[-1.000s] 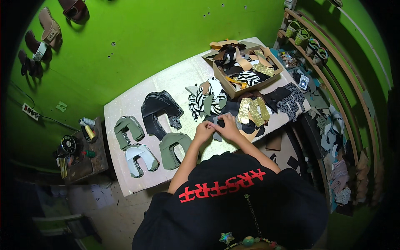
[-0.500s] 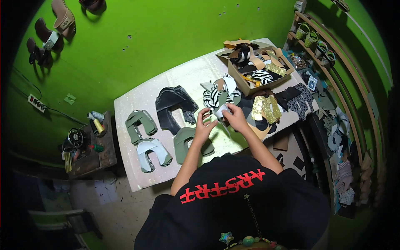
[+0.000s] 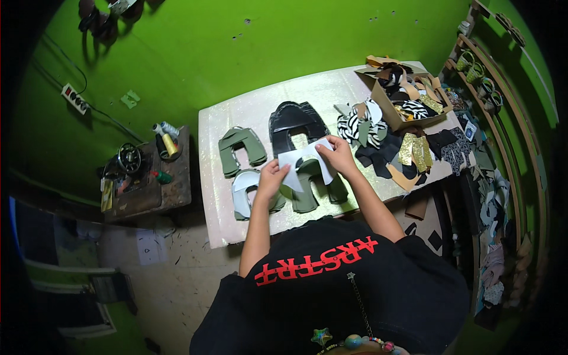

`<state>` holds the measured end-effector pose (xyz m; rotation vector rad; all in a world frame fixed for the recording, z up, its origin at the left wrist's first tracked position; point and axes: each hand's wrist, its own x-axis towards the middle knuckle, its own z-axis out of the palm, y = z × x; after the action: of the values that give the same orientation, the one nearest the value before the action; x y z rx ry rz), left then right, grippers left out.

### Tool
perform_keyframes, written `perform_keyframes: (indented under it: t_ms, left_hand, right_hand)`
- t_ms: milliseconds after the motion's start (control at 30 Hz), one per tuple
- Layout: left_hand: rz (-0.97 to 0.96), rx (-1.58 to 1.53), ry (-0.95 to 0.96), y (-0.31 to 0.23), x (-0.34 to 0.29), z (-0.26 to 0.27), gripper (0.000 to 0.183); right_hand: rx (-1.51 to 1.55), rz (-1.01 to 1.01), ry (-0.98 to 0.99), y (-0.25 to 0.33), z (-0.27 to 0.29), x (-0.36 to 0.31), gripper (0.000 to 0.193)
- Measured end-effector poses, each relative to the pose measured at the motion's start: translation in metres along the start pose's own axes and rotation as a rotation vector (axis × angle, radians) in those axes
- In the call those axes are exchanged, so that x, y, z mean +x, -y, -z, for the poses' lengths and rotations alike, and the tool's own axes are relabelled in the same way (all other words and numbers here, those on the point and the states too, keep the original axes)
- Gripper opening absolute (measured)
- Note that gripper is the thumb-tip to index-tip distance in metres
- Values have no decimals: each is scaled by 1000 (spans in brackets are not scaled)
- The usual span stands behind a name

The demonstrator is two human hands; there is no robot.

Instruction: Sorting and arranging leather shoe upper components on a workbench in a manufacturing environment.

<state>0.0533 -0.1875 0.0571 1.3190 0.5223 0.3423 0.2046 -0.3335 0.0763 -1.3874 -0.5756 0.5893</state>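
My left hand (image 3: 272,179) and my right hand (image 3: 339,157) stretch a white U-shaped cut piece (image 3: 292,158) between them, each pinching one side. It hangs above an olive-green stack of curved cut pieces (image 3: 305,202) at the table's front and partly covers it. Behind it lies a black stack of the same arched shape (image 3: 288,113). To the left are another olive-green stack (image 3: 255,145) and, nearer me, a pale grey-white one (image 3: 240,190), partly hidden by my left hand and forearm.
Right of my hands lie zebra-print scraps (image 3: 350,131), gold glitter scraps (image 3: 416,151) and black scraps (image 3: 378,155). A cardboard box (image 3: 395,112) full of offcuts stands at the back right. A sewing machine (image 3: 129,158) is at the left, a wooden rack (image 3: 503,89) at the right.
The white piece, bunched in my right hand near the scraps before, is now spread between both hands over the stacks. My left hand has closed on it. The view has swung left.
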Motion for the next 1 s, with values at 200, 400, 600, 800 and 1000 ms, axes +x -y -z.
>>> perform_keyframes:
  t_ms: [200,400,600,800,1000]
  left_hand:
    - [4,80,-124,4,-24,93,19]
    - [181,203,-251,21,-60,150,23]
    - [170,234,-372,42,-64,159,23]
    - [127,383,-456,59,-56,166,21]
    - [69,733,-598,60,-54,156,35]
  right_hand:
    - [-88,-52,104,-37,-76,-3,22]
    - [-345,-34,126,-72,-128,-9,25]
    - [-529,33,20,-95,-153,-8,27]
    - [-598,96,-4,-92,-159,-3,23]
    - [-741,-72,3,-88,-160,-5,34]
